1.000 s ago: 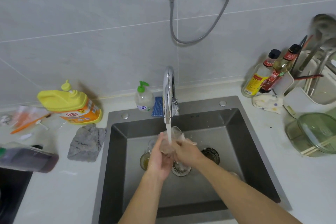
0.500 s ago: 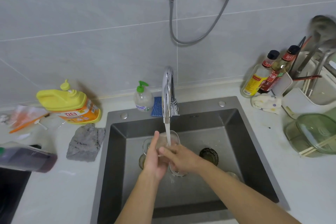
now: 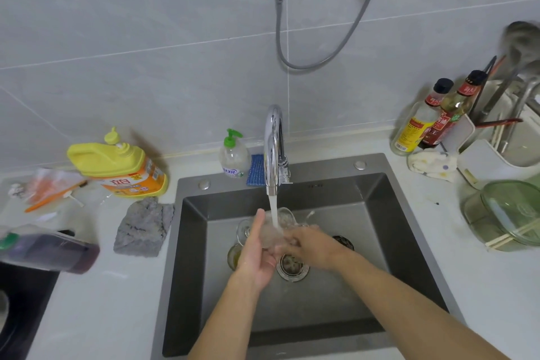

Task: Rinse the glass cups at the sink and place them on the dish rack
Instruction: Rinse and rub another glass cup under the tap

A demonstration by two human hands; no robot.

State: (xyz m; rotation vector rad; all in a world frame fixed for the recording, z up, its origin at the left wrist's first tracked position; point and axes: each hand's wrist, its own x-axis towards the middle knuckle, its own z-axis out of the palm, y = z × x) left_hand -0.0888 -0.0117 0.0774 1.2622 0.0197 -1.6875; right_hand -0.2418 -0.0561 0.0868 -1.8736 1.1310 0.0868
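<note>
Shifted slightly rightward since half a second earlier, the right hand (image 3: 311, 245) now curls its fingers over the near side of the cup (image 3: 285, 218), and water sprays off the rim. The left hand (image 3: 257, 251) cradles the cup from below, thumb raised along its wall. Held between both hands, the cup sits tilted under the stream (image 3: 273, 209) from the tap (image 3: 273, 149), above the sink (image 3: 388, 213) floor. Rinsing appears under way; other cups (image 3: 244, 231) wait below, and transfer to the rack (image 3: 485, 158) at right is not yet begun.
</note>
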